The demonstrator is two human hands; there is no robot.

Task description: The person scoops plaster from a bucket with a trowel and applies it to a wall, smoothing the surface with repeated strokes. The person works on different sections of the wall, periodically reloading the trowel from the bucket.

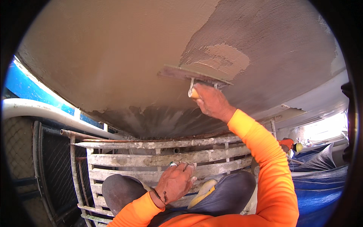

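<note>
A broad plastered wall [113,56] fills the view above the trowel [194,75], smooth and pale on the trowel's left, darker and rougher on its upper right. The trowel lies with its long blade along the wall, and the right hand [212,101] is closed round its handle. Just above the blade sits a ragged, lighter patch of coating [227,56]; if the blade tilts too steeply there, its edge could gouge the layer or leave a ridge, and an overloaded blade could drop material. Well below the trowel, the left hand [174,183] rests palm down near the slatted platform [124,159], with a small pale thing [174,164] at its fingertips (whether it is gripped, I cannot tell, since the fingers cover it). Between the bent knees, also below the trowel, a yellow-edged shoe [204,193] shows by the slats. The gaps between those slats could swallow a loose item or catch a foot, and reaching too far up toward the trowel from this low posture might upset the person's balance.
</note>
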